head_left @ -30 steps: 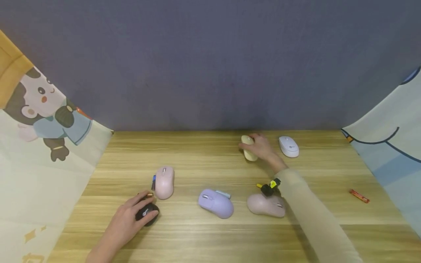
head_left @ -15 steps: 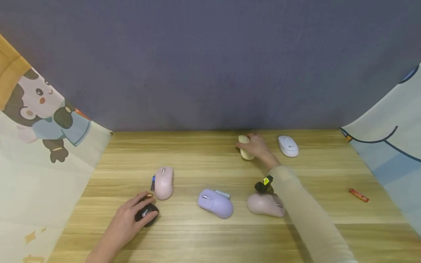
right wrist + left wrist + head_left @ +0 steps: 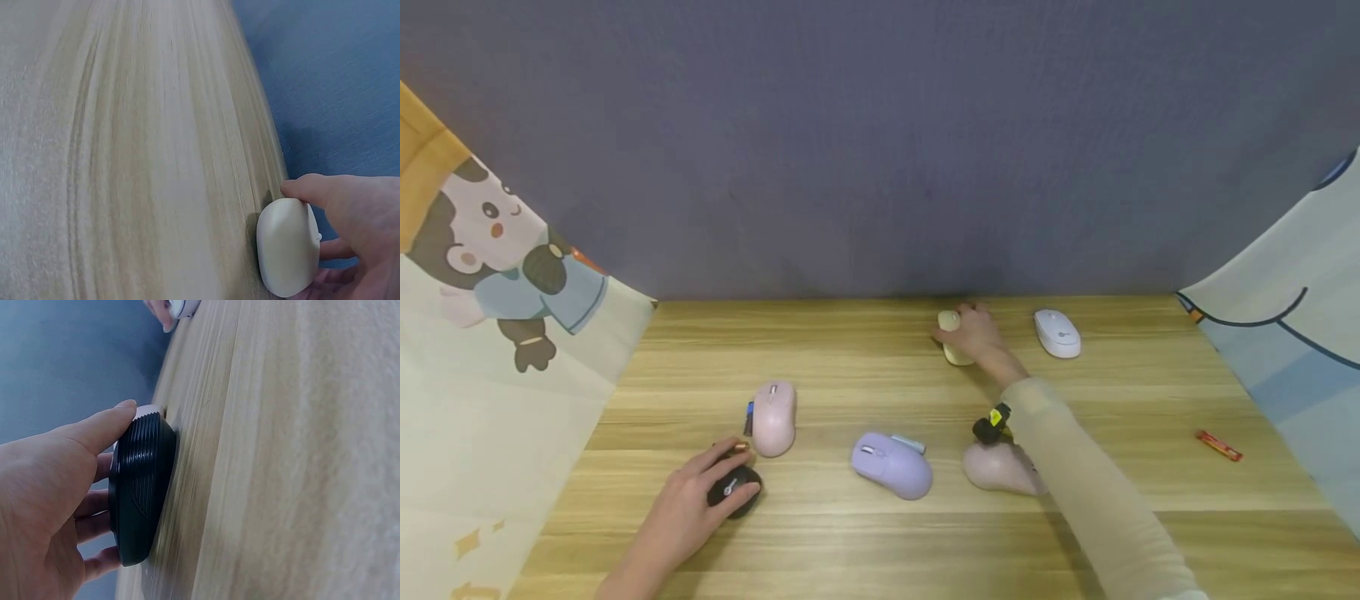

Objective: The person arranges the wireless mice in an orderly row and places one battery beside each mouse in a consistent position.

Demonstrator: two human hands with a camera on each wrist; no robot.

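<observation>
Near the front left, my left hand (image 3: 688, 500) grips a black computer mouse (image 3: 734, 490), thumb on one side and fingers on the other. Its ribbed side (image 3: 145, 450) faces the left wrist camera. At the back of the table my right hand (image 3: 981, 336) holds a pale yellow mouse (image 3: 957, 355) between thumb and fingers. In the right wrist view the yellow mouse (image 3: 287, 247) stands close to the wood; I cannot tell if it touches. A small brown and gold item (image 3: 741, 447) shows by my left fingertips, mostly hidden.
A pink mouse (image 3: 774, 418) has a blue-capped item (image 3: 748, 418) at its left. A purple mouse (image 3: 892, 465) lies beside a light blue stick (image 3: 909, 443). Another pink mouse (image 3: 996, 467) is partly under my right forearm. A white mouse (image 3: 1057, 333) and a red stick (image 3: 1219, 445) lie rightward.
My right hand has slid left with the yellow mouse, and its forearm now covers more of the right pink mouse. The left hand and black mouse stay put.
</observation>
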